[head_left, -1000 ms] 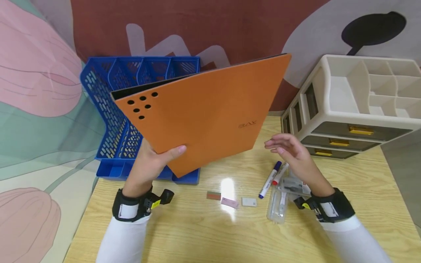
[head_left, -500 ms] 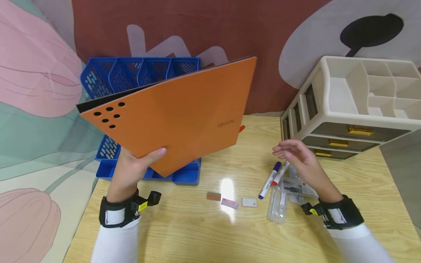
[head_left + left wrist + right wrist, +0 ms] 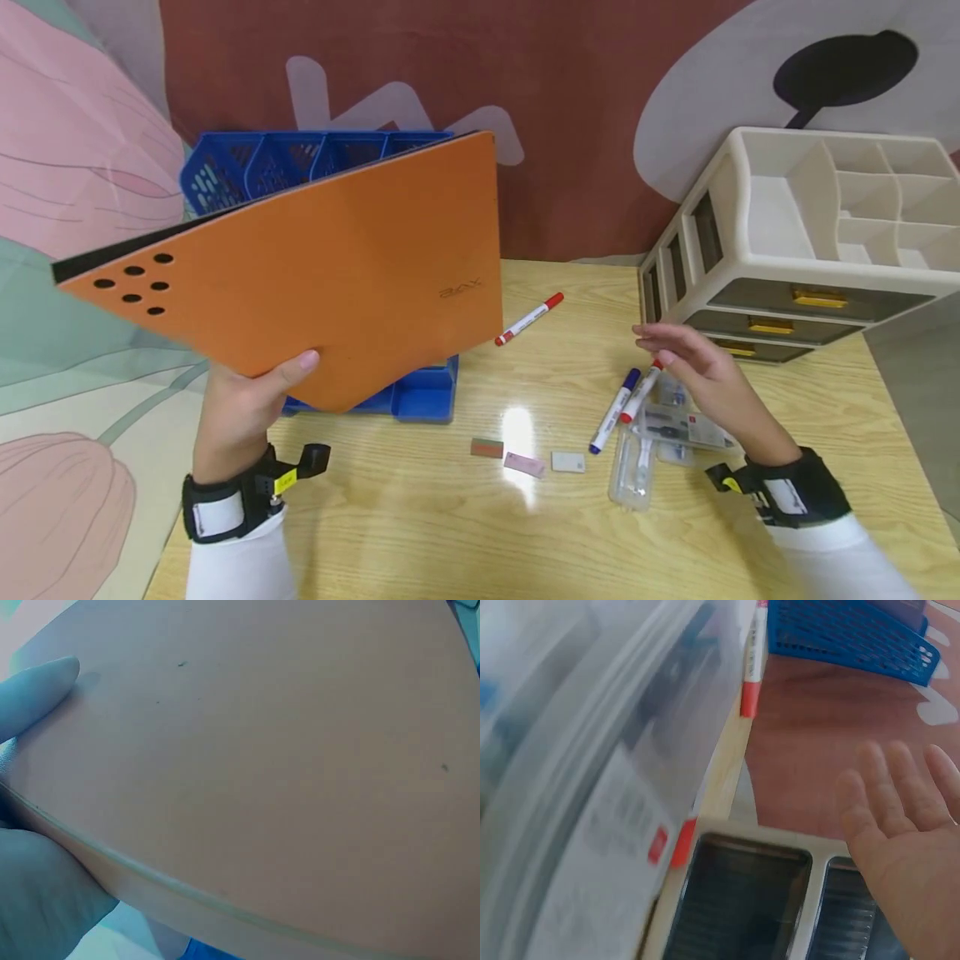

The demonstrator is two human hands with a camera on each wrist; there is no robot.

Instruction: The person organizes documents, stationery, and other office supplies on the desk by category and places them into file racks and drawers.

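the left hand (image 3: 247, 404) grips the orange folder (image 3: 337, 275), now shifted toward 9 o'clock, before the blue rack (image 3: 423, 393); a red-capped marker (image 3: 529, 319) lies uncovered at 3 o'clock. the right hand's (image 3: 701, 375) relaxed fingers hold nothing; handling apparently remains one-handed.

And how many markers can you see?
3: one red marker right of the folder, another red marker and a blue marker near the right hand. The folder may hide more.
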